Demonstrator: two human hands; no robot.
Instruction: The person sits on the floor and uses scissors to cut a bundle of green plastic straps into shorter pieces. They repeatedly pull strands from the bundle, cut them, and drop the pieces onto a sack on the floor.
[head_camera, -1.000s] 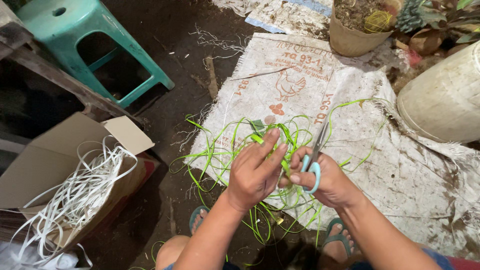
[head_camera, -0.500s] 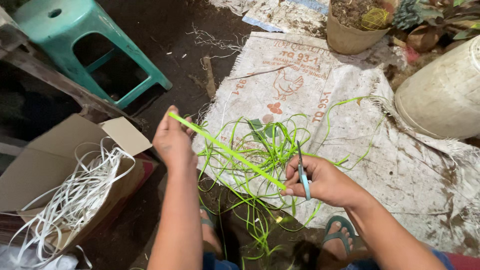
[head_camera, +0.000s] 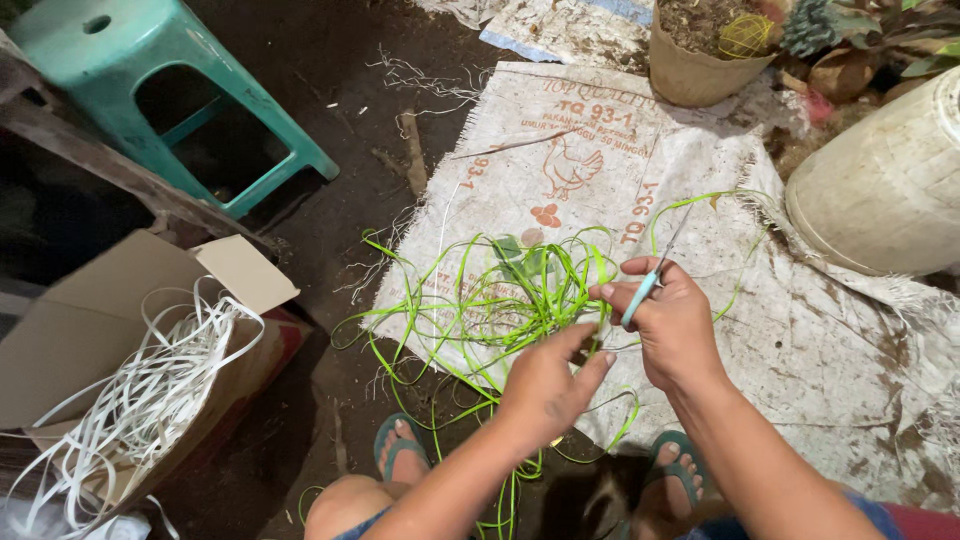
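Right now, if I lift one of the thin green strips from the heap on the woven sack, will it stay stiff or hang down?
The thin green strips probably flop: they lie in loose curls and loops. They look light, being narrow and flat. One may drag its tangled neighbours along.

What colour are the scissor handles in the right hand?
Light blue scissor handles, in the right hand; head view.

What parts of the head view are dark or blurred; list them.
Head view: deep shadow under the teal stool and beside the cardboard box; the woven sack is brightly lit; the left hand is slightly motion-blurred; the right hand is sharp.
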